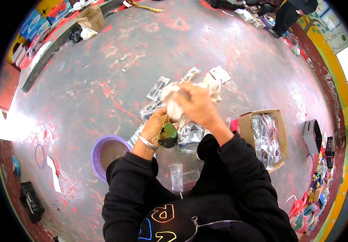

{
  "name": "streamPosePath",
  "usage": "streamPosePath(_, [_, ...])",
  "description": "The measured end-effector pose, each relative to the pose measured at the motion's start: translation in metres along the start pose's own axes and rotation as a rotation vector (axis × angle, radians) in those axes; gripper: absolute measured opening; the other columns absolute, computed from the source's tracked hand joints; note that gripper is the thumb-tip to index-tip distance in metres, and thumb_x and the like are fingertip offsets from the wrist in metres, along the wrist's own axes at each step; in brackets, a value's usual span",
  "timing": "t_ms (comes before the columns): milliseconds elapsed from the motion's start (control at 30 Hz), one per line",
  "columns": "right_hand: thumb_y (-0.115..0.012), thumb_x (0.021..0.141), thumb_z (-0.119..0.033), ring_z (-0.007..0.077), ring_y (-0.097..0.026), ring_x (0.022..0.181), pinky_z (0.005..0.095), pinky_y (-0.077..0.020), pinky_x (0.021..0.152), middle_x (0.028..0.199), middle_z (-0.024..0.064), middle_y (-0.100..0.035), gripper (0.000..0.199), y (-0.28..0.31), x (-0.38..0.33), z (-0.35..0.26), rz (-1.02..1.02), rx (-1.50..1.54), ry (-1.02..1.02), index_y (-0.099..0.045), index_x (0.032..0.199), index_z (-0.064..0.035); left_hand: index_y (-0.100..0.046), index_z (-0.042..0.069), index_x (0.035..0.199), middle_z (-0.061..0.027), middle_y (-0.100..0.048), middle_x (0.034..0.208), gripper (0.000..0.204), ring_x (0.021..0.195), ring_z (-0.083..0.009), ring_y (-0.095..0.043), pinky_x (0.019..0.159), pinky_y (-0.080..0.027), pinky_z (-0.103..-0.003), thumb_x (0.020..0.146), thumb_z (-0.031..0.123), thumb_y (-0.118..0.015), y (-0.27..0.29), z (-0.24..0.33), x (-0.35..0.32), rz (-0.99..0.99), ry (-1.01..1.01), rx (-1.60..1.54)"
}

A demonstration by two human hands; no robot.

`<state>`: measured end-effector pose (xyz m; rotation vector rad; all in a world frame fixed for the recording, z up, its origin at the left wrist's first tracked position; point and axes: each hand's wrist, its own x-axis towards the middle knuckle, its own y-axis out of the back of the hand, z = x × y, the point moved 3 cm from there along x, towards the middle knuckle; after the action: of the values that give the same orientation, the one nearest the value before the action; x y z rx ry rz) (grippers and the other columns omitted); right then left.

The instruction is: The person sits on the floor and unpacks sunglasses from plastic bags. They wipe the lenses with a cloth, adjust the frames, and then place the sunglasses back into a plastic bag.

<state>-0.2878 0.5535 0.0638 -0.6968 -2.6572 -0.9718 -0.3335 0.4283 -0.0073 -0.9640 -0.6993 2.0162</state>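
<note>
My left hand [153,127] is closed on a pair of sunglasses [168,136] with a thin gold frame; one green mirrored lens hangs below the fingers, and the rest is covered. Bunched in my right hand [201,105] is a white cloth [211,85], pressed against the sunglasses; that hand is smeared by motion, but its fingers are curled round the cloth. Just beyond and under my hands, several clear plastic sleeves with glasses [157,88] lie on the floor. A white packet [220,74] rests past the cloth. Clear sleeves [176,177] lie between my legs.
An open cardboard box [244,129] full of bagged glasses stands by my right knee. At my left is a purple basin [96,155]. Mixed goods [317,193] line the right wall, a black crate [32,201] the left. Another person [289,18] stands far right.
</note>
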Motion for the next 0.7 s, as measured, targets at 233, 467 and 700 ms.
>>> streamPosePath(233, [-0.054, 0.076, -0.014, 0.0333, -0.054, 0.067, 0.0372, -0.0420, 0.057, 0.073, 0.0145, -0.055, 0.013, -0.023, -0.018, -0.029, -0.097, -0.062, 0.077, -0.053, 0.084, -0.0041, -0.052, 0.005, 0.104, -0.0077, -0.057, 0.094, 0.020, 0.083, -0.0156, -0.058, 0.068, -0.050, -0.027, 0.087, 0.012, -0.043, 0.003, 0.008, 0.013, 0.011, -0.349, 0.176])
streamPosePath(467, [-0.056, 0.080, -0.013, 0.0131, -0.057, 0.069, 0.0261, -0.0477, 0.060, 0.078, 0.0040, -0.059, 0.015, 0.032, 0.008, 0.059, 0.349, 0.629, -0.496, -0.058, 0.089, -0.0015, -0.060, 0.004, 0.084, 0.0024, -0.049, 0.063, 0.014, 0.050, -0.0065, -0.045, 0.044, -0.036, -0.021, 0.080, 0.016, -0.053, 0.003, 0.003, -0.001, -0.048, -0.127, 0.655])
streamPosePath(700, [-0.052, 0.082, -0.010, 0.0075, -0.052, 0.072, 0.0220, -0.0408, 0.061, 0.082, 0.0027, -0.058, 0.011, 0.018, -0.025, -0.002, -0.104, 0.626, -0.314, -0.057, 0.086, -0.0008, -0.051, 0.005, 0.085, 0.0010, -0.048, 0.061, 0.010, 0.047, -0.0061, -0.046, 0.043, -0.043, -0.021, 0.087, 0.014, -0.046, 0.013, 0.025, 0.009, 0.257, -0.442, 0.126])
